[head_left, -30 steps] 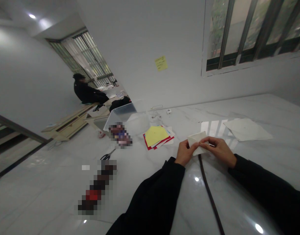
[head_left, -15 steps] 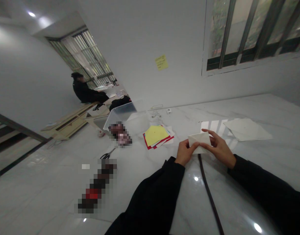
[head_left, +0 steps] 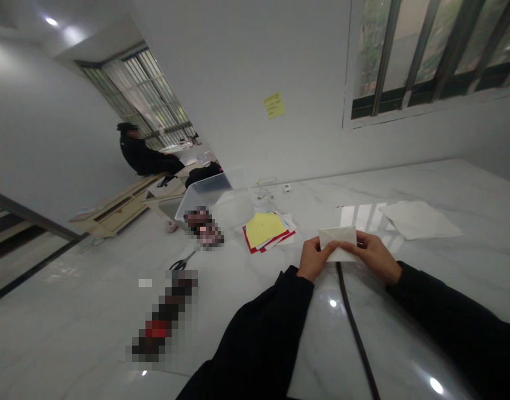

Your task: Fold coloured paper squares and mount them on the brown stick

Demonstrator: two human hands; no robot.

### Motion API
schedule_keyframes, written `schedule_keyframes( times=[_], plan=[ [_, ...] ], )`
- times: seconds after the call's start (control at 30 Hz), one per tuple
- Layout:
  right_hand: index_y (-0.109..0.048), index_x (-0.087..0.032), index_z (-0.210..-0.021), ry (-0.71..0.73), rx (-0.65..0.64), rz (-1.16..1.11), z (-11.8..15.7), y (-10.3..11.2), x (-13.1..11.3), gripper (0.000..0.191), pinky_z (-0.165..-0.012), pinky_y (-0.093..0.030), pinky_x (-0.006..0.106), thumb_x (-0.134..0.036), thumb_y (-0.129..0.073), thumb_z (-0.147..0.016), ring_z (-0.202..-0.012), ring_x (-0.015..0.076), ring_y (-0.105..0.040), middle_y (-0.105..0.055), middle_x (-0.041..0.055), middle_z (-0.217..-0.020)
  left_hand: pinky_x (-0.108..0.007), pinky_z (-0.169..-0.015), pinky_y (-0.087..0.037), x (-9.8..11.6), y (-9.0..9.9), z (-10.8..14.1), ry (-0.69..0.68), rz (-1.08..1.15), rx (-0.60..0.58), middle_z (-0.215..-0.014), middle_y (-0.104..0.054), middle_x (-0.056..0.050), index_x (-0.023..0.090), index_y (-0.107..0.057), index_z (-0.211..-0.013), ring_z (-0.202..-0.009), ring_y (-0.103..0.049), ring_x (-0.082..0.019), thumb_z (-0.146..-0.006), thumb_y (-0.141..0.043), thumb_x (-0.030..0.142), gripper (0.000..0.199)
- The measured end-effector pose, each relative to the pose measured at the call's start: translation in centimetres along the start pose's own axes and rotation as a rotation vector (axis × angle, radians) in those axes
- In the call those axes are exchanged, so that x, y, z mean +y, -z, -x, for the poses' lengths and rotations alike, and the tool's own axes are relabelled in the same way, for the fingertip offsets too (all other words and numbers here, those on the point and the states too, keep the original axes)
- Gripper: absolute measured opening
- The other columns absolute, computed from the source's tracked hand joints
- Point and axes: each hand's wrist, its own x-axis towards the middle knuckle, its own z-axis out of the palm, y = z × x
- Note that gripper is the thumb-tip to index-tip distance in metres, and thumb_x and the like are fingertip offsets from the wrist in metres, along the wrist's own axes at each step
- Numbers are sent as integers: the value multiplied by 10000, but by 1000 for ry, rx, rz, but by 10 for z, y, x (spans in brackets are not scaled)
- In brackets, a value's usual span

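A folded piece of white paper (head_left: 339, 243) is held up a little above the white marble tabletop (head_left: 92, 328). My left hand (head_left: 315, 259) pinches its left end, and my right hand (head_left: 375, 258) grips its right end. Part of the paper is hidden behind my fingers. Below the hands, a dark brown cord or strap (head_left: 354, 328) runs toward me across the marble. A stack of coloured paper (head_left: 265, 232), with a yellow sheet on top, lies up and left of my left hand.
Loose white sheets (head_left: 417, 219) lie to the right. Scissors (head_left: 182, 262), two pixelated objects (head_left: 203, 226) (head_left: 161, 316) and a clear plastic box (head_left: 203, 201) are on the left. A seated person (head_left: 141, 153) is farther off, past the table.
My right hand's fingers have shifted from the paper's upper edge to grip its right end. The paper now sits more level between both hands. The view has tilted slightly.
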Motion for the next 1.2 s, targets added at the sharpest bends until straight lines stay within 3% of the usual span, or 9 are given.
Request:
schedule_keyframes(
  times=[0.7, 1.2],
  plan=[
    [-723, -189, -1020, -34, 38, -22, -1, 1, 1, 404, -871, -550, 433, -462, -758, -724, -944, 283, -700, -749, 81, -1037, -334, -755, -521, 5, -2, 3, -34, 42, -11, -941, -743, -119, 104, -745, -937, -807, -676, -232, -682, -773, 465, 443],
    [-736, -170, -969, -55, 32, -36, -3, 1, 5, 431, -844, -556, 400, -497, -777, -692, -913, 281, -705, -760, 80, -981, -309, -706, -517, 3, -3, 3, -57, -12, 19, -914, -745, -116, 95, -742, -936, -769, -673, -218, -694, -766, 444, 425]
  ],
)
